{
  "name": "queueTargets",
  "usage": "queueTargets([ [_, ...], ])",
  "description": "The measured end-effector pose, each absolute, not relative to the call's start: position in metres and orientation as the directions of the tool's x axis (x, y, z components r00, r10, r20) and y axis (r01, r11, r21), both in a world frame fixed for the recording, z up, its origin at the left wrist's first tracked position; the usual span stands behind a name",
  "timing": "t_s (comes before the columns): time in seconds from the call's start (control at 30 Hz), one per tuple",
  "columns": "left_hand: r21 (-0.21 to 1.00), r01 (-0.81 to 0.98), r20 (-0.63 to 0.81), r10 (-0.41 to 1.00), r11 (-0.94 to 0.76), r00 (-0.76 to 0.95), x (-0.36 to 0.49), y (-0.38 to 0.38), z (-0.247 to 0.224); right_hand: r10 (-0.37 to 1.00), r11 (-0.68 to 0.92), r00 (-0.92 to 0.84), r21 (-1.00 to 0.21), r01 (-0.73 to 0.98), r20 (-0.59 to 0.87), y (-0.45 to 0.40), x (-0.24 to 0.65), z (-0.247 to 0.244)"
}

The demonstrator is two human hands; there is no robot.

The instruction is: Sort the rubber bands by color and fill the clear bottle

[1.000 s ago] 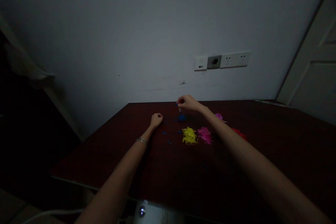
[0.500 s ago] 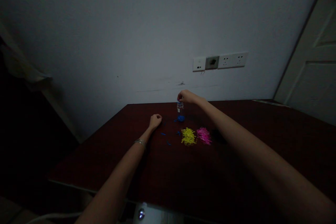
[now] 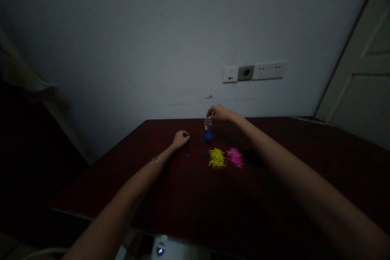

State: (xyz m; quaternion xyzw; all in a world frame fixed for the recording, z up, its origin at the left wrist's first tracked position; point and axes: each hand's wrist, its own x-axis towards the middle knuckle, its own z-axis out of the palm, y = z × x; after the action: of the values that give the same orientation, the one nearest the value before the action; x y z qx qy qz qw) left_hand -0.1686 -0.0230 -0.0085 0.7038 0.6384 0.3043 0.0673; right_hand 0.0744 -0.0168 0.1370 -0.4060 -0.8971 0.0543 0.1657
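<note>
A clear jar (image 3: 208,129) with blue pieces in its bottom stands upright on the dark red table (image 3: 170,195). Over its mouth is my right hand (image 3: 217,113), fingers pinched together; what they hold, if anything, is too small to name. My left hand (image 3: 181,138) rests on the table left of the jar, its fingers curled together, their contents not clear. Loose blue pieces (image 3: 206,154) are scattered in front of the jar. Nearer to me lie a yellow pile (image 3: 217,159) and, right beside it, a pink pile (image 3: 235,157) of thin strips.
A dark pile (image 3: 252,156), hard to make out, lies right of the pink one, beside my right forearm. Behind the table rises a pale wall with a row of sockets (image 3: 254,72). A panelled door (image 3: 365,89) is at the right.
The blue bit seen at my right fingertips over the jar mouth is no longer visible there. My right hand has barely moved. My left forearm has shifted left and the view has moved slightly.
</note>
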Motion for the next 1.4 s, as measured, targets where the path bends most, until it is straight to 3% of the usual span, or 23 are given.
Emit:
queueTargets([
  [0.17, 0.385, 0.841, 0.308, 0.912, -0.38, 0.271, -0.154, -0.017, 0.0, 0.738, 0.675, -0.607, -0.287, 0.68, 0.296, -0.027, 0.092, 0.125],
  [0.3, 0.338, 0.809, 0.311, 0.868, -0.481, 0.386, -0.139, -0.011, 0.001, 0.737, 0.676, -0.597, -0.38, 0.631, 0.319, -0.038, 0.103, 0.106],
  [0.4, 0.348, 0.801, 0.301, 0.867, -0.487, 0.396, -0.128, -0.009, 0.0, 0.74, 0.669, -0.593, -0.437, 0.602, 0.317, -0.045, 0.109, 0.093],
  [0.7, 0.433, 0.802, 0.18, 0.911, -0.412, 0.37, -0.111, -0.002, -0.003, 0.729, 0.683, -0.586, -0.428, 0.591, 0.354, -0.062, 0.124, 0.078],
  [1.0, 0.317, 0.865, 0.225, 0.917, -0.388, 0.329, -0.142, 0.005, 0.01, 0.703, 0.708, -0.6, -0.454, 0.541, 0.382, -0.066, 0.122, 0.065],
  [1.13, 0.265, 0.878, 0.174, 0.915, -0.398, 0.363, -0.163, -0.004, 0.022, 0.705, 0.703, -0.619, -0.45, 0.55, 0.346, -0.067, 0.115, 0.061],
  [1.4, 0.216, 0.809, 0.162, 0.837, -0.547, 0.523, -0.174, -0.032, 0.017, 0.618, 0.742, -0.779, -0.403, 0.536, 0.101, -0.077, 0.071, 0.043],
])
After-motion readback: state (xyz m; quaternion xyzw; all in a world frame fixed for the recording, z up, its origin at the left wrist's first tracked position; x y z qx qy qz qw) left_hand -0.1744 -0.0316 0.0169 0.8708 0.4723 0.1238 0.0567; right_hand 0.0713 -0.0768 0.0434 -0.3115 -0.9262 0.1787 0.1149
